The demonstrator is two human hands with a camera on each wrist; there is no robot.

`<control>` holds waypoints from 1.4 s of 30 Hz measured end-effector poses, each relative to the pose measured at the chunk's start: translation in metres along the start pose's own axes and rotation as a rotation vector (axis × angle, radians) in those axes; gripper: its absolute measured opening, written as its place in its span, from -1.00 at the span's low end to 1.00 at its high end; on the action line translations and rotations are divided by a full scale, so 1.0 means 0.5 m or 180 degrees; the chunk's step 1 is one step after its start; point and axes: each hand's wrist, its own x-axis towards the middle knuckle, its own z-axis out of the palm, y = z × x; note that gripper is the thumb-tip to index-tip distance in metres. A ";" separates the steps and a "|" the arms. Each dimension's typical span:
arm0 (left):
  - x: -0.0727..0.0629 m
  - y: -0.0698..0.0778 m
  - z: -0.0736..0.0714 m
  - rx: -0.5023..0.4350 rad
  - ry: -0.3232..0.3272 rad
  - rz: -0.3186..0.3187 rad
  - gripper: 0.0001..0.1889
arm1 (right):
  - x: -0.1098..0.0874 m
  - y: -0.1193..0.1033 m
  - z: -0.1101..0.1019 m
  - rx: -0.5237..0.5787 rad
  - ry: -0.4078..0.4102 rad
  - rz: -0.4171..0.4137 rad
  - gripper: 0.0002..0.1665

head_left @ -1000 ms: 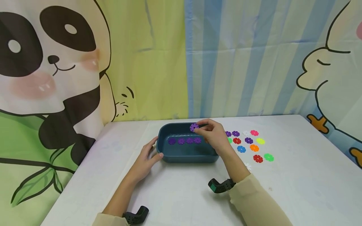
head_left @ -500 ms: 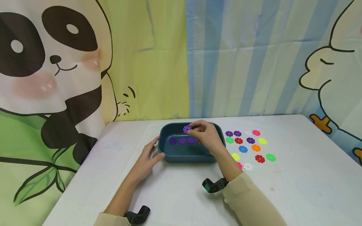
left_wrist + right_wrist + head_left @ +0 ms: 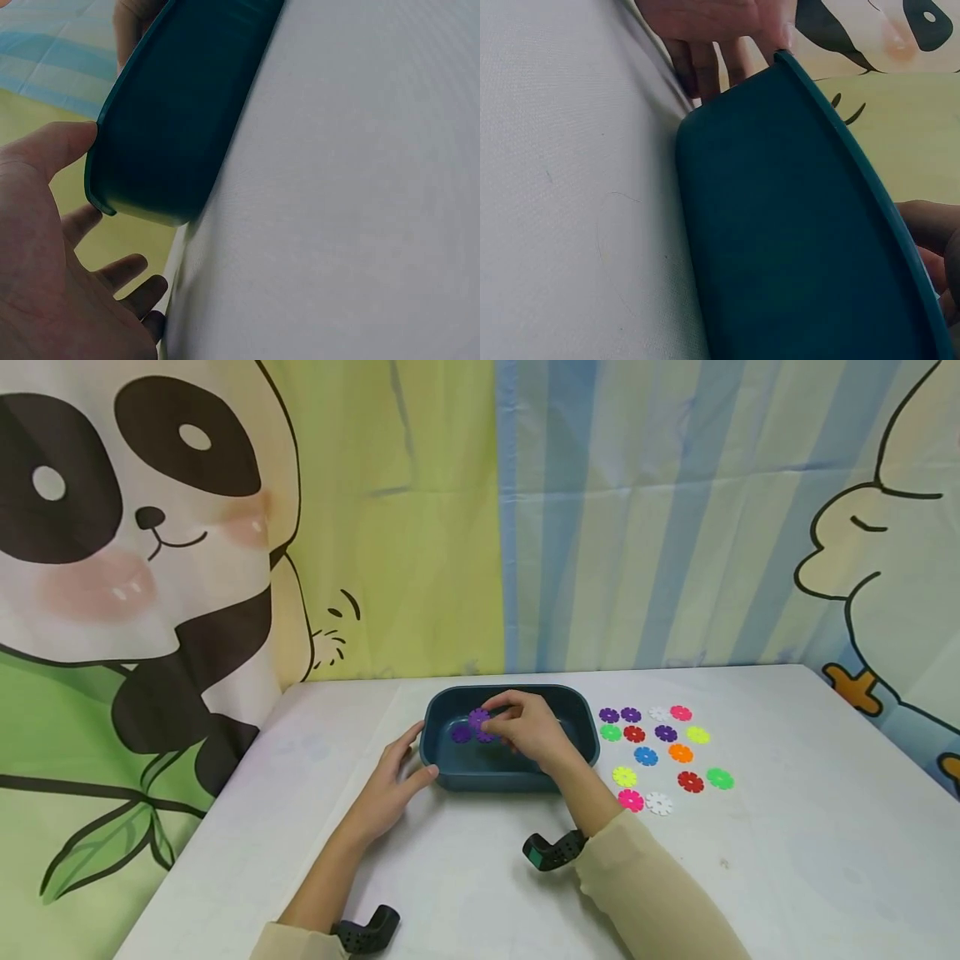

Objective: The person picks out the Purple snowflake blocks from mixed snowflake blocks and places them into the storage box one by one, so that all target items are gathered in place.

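A dark teal plastic basin (image 3: 504,782) stands on the white table. My left hand (image 3: 381,793) rests on its left end. In the left wrist view the thumb (image 3: 75,142) touches the rim and the other fingers spread loosely along the end wall. Over the inside of the basin, my right hand (image 3: 527,731) pinches a purple flower-shaped disc (image 3: 477,717) between thumb and fingertips. Below it a purple disc (image 3: 460,734) lies on the basin floor; others beside it are partly or wholly hidden by the right hand. The basin wall hides the discs from both wrist views.
Right of the basin lie several flower-shaped discs in mixed colours, among them a blue disc (image 3: 646,756), an orange disc (image 3: 681,752) and a white disc (image 3: 659,803). A patterned curtain (image 3: 420,527) hangs behind the table.
My right hand has moved left across the basin with the purple disc and has come lower, now covering more of the row of discs. My left hand stays on the basin's end.
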 end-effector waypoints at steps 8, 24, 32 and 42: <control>0.003 0.002 -0.001 0.0011 -0.0028 -0.0021 -0.21 | 0.017 0.002 0.021 -0.0196 -0.0258 0.0115 -0.71; -0.002 -0.001 -0.001 0.0002 -0.0041 0.0054 -0.23 | 0.039 -0.004 0.066 -0.0950 -0.0716 0.0401 -0.78; -0.003 -0.001 -0.003 0.0044 -0.0020 0.0028 -0.23 | 0.048 -0.006 0.078 -0.1349 -0.0669 0.0426 -0.83; 0.000 -0.006 -0.001 0.0046 -0.0004 0.0053 -0.22 | 0.047 -0.006 0.076 -0.1360 -0.0693 0.0437 -0.73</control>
